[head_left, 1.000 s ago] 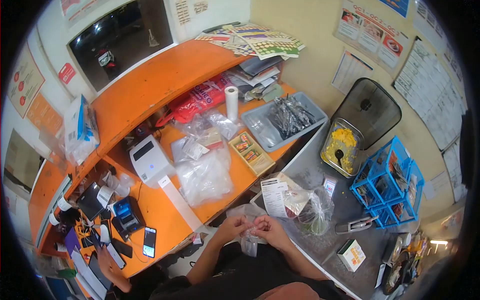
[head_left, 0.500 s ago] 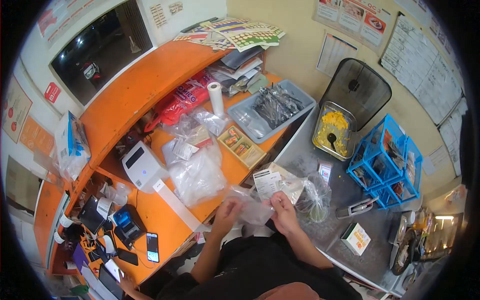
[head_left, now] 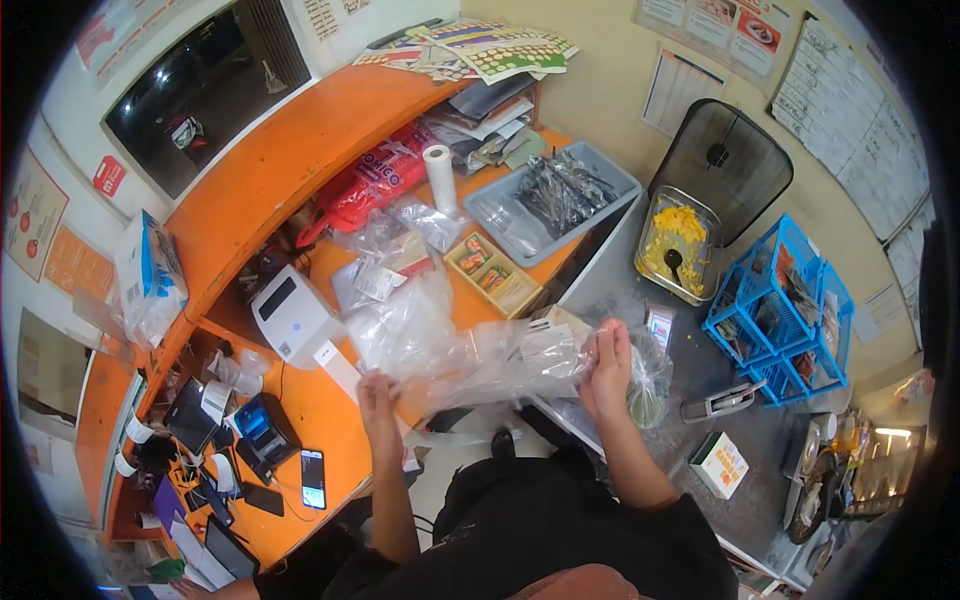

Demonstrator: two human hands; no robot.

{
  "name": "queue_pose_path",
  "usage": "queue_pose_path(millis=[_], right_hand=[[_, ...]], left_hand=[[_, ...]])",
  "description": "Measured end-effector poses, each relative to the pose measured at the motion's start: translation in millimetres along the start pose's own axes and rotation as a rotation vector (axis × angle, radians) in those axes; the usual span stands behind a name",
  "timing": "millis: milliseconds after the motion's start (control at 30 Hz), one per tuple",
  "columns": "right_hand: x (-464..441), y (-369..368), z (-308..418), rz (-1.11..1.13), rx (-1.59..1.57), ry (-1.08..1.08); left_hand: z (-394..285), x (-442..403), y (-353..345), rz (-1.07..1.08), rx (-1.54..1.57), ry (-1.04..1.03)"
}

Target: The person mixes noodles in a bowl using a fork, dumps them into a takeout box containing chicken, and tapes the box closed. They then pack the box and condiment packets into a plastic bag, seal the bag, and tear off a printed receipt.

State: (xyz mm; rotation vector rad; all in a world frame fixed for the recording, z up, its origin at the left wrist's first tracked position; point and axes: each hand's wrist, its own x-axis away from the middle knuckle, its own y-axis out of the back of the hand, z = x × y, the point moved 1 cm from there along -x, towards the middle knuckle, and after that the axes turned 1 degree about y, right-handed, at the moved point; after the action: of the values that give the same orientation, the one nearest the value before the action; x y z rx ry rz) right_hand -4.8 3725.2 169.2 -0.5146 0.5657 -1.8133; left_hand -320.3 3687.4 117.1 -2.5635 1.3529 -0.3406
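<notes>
A clear plastic bag (head_left: 470, 365) is spread wide between my two hands, with its film hanging over the gap between the counters. My left hand (head_left: 378, 400) pinches its left end, by the orange counter's edge. At the other end, my right hand (head_left: 607, 370) grips the bag above the grey metal counter. Through the film I see a pack with a printed receipt (head_left: 550, 343), partly hidden. Beside my right hand sits a clear bag with something green inside (head_left: 650, 395). A pile of clear plastic bags (head_left: 395, 320) lies beyond my left hand.
On the orange counter (head_left: 310, 385) are a white label printer (head_left: 295, 315), a compartment box (head_left: 490, 275) and a grey tub of black-handled cutlery (head_left: 550, 205). The metal counter holds a yellow food tray (head_left: 676, 245), blue baskets (head_left: 780, 310) and a stapler-like tool (head_left: 722, 402). Another person's hand (head_left: 192, 590) shows lower left.
My hands have moved apart, left hand leftward and right hand up and right, and the bundled clear bag is now spread out. The other person's hand has shifted lower.
</notes>
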Motion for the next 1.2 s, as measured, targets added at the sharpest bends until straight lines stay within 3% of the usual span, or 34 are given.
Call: queue_pose_path(millis=[100, 133, 167, 200, 300, 400, 500, 600, 633, 700, 767, 800, 867, 900, 933, 1033, 1067, 1133, 1200], right_hand=[[-1.5, -40.0, 2.7, 0.184, 0.207, 0.038], [6.3, -54.0, -5.4, 0.279, 0.325, 0.033], [19.1, -68.1, -13.6, 0.391, 0.442, 0.019], [37.8, -81.7, -19.6, 0.528, 0.453, -0.163], [83.9, -102.5, -49.8, 0.852, 0.803, 0.313], [115.9, -74.6, -70.0, 0.913, 0.766, -0.226], [129.0, -29.5, -82.6, 0.890, 0.740, -0.385], [124.3, -28.0, -17.9, 0.773, 0.736, -0.045], [118.4, -33.0, 2.7, 0.693, 0.724, -0.046], [109.0, -37.3, 4.3, 0.662, 0.638, 0.337], [117.0, -28.4, 6.6, 0.709, 0.790, 0.698], [124.0, -15.0, -1.5, 0.886, 0.787, 0.652], [137.5, -15.4, -27.1, 1.189, 0.834, 0.272], [138.1, -17.0, -48.0, 1.082, 0.912, 0.368], [128.0, 0.3, -97.0, 1.134, 1.005, 0.233], [64.9, -44.6, -66.7, 0.755, 0.790, 0.263], [46.6, -59.9, -56.6, 0.697, 0.639, 0.295], [29.8, -119.1, -1.8, 0.577, 0.556, 0.717], [-9.9, -134.2, 47.1, 0.806, 1.065, 1.037]], left_hand=[[-17.3, 24.1, -12.2, 0.346, -0.322, -0.240], [-17.6, 32.2, -32.2, 0.732, -0.419, -0.325], [-12.8, 49.6, -55.2, 0.888, -0.201, 0.157], [6.5, 50.1, -66.7, 0.937, -0.402, 0.262], [47.2, 48.1, -88.2, 0.854, -0.438, 0.234], [53.1, 25.2, -74.4, 0.722, -0.444, 0.186], [51.4, 8.5, -60.9, 0.629, -0.464, 0.150], [49.9, 1.2, -51.7, 0.571, -0.484, 0.111], [50.6, 0.9, -49.7, 0.558, -0.494, 0.097], [53.5, -0.9, -46.5, 0.543, -0.525, 0.058], [58.3, -3.2, -41.8, 0.545, -0.573, 0.020], [59.1, -4.7, -38.3, 0.539, -0.587, 0.005], [59.9, -11.1, -35.7, 0.543, -0.601, -0.011], [60.8, -16.4, -36.1, 0.543, -0.606, -0.021], [61.5, -19.5, -37.4, 0.543, -0.611, -0.032], [59.3, -25.9, -40.5, 0.527, -0.629, -0.076], [57.8, -25.0, -41.5, 0.521, -0.634, -0.091], [56.0, -27.5, -42.0, 0.506, -0.646, -0.126], [56.0, -30.5, -48.3, 0.494, -0.665, -0.177]])
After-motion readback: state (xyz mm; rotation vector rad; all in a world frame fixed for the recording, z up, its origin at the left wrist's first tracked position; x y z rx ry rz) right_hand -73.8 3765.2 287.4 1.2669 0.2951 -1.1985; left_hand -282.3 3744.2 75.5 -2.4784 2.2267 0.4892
